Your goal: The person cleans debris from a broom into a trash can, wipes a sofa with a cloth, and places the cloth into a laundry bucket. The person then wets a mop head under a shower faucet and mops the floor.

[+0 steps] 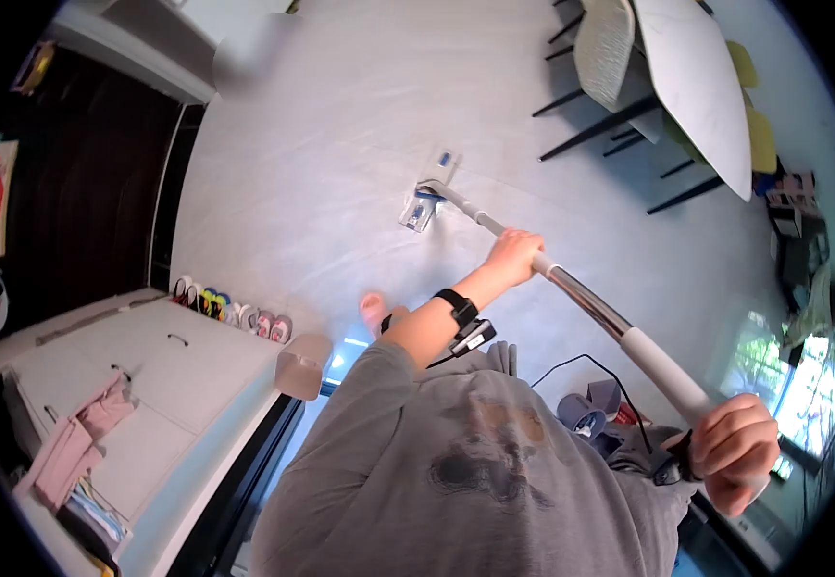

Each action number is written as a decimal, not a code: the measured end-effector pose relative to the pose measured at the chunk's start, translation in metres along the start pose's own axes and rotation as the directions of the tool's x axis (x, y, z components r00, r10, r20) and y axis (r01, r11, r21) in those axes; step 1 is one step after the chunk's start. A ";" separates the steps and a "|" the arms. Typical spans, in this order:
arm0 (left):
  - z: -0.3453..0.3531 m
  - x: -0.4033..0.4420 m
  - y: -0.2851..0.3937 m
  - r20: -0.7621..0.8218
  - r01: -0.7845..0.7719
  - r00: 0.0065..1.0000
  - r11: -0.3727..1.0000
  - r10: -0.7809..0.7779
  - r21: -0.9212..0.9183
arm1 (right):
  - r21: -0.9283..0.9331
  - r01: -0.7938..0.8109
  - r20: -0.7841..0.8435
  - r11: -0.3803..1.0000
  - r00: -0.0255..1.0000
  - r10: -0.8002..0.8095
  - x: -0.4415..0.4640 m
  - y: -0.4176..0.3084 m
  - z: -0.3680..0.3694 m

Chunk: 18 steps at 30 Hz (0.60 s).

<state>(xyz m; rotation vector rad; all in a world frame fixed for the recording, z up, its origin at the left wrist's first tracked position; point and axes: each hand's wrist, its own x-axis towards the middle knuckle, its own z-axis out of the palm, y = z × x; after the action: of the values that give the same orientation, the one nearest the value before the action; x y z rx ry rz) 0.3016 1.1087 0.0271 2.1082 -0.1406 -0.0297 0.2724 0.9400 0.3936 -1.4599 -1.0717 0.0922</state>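
A flat mop [662, 370] with a white and silver handle slants from lower right up to the middle of the floor. Its flat head [417, 213] lies on the pale floor. My left hand [515, 256] is closed around the lower part of the handle. Up at the top end of the handle, my right hand [736, 444] is wrapped round the grip, beside my hip. Both wrists wear black bands, and a small black device hangs by the left one.
A white table [696, 67] with chairs stands at upper right. Several shoes [235, 313] line the white cabinet [162, 365] at left, near a beige bin [303, 366]. A dark door [71, 163] is at far left. A black cable [585, 357] loops beside my right side.
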 end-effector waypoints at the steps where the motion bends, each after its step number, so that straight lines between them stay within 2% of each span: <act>1: 0.022 0.004 0.007 0.012 -0.039 0.999 0.997 0.040 -0.074 | -0.161 -0.042 -0.188 0.986 0.982 0.011 -0.019 -0.013 0.003; 2: 0.044 0.002 0.017 0.021 -0.053 0.998 0.995 0.055 -0.085 | -0.195 -0.054 -0.420 0.979 0.907 -0.033 -0.038 -0.019 0.008; 3: 0.065 -0.004 0.026 -0.022 -0.124 0.992 0.975 0.122 -0.183 | -0.250 -0.117 -0.599 0.961 0.799 -0.059 -0.050 -0.028 0.006; 4: 0.077 -0.013 0.033 -0.070 -0.189 0.982 0.943 0.177 -0.275 | -0.286 -0.188 -0.749 0.940 0.656 -0.097 -0.060 -0.036 0.003; 5: 0.080 -0.023 0.042 -0.061 -0.190 0.982 0.940 0.180 -0.282 | -0.443 -0.335 -0.808 0.832 0.552 -0.208 -0.066 -0.042 0.004; 7: 0.079 -0.041 0.053 0.127 -0.173 0.965 0.921 0.229 -0.349 | -0.412 -0.297 -0.806 0.861 0.559 -0.193 -0.094 -0.060 0.001; 8: 0.078 -0.050 0.052 0.141 -0.168 0.963 0.920 0.230 -0.354 | -0.373 -0.257 -0.805 0.892 0.568 -0.173 -0.111 -0.068 -0.002; 9: 0.077 -0.057 0.049 0.248 -0.195 0.927 0.927 0.280 -0.319 | -0.303 -0.163 -0.786 0.939 0.600 -0.150 -0.127 -0.071 -0.003; 10: 0.075 -0.065 0.047 0.351 -0.226 0.879 0.930 0.323 -0.290 | -0.288 -0.162 -0.838 0.944 0.520 -0.167 -0.128 -0.071 0.007; 11: 0.073 -0.070 0.045 0.355 -0.228 0.876 0.928 0.328 -0.294 | -0.298 -0.206 -0.854 0.932 0.494 -0.164 -0.137 -0.070 0.006; 12: 0.067 -0.080 0.037 0.418 -0.205 0.862 0.950 0.288 -0.234 | -0.307 -0.249 -0.868 0.919 0.470 -0.163 -0.147 -0.067 0.008; 13: 0.059 -0.093 0.027 0.476 -0.180 0.846 0.968 0.242 -0.172 | -0.275 -0.283 -0.914 0.919 0.375 -0.158 -0.152 -0.060 0.019; 14: 0.053 -0.108 0.008 0.489 -0.166 0.846 0.976 0.213 -0.139 | -0.237 -0.312 -0.949 0.920 0.275 -0.151 -0.160 -0.050 0.033; 17: -0.002 -0.149 -0.044 0.462 -0.105 0.882 0.994 0.088 0.010 | -0.056 -0.336 -0.985 0.940 0.173 0.003 -0.193 0.003 0.080; 18: -0.016 -0.166 -0.075 0.368 -0.077 0.927 0.997 0.069 0.007 | 0.023 -0.323 -0.988 0.946 0.136 0.070 -0.195 0.026 0.109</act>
<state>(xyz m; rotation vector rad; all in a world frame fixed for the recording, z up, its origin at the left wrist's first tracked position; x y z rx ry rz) 0.1442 1.1796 -0.0346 2.0973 -0.4458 -0.3823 0.1085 0.9011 0.2445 -1.3879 0.2873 -0.7659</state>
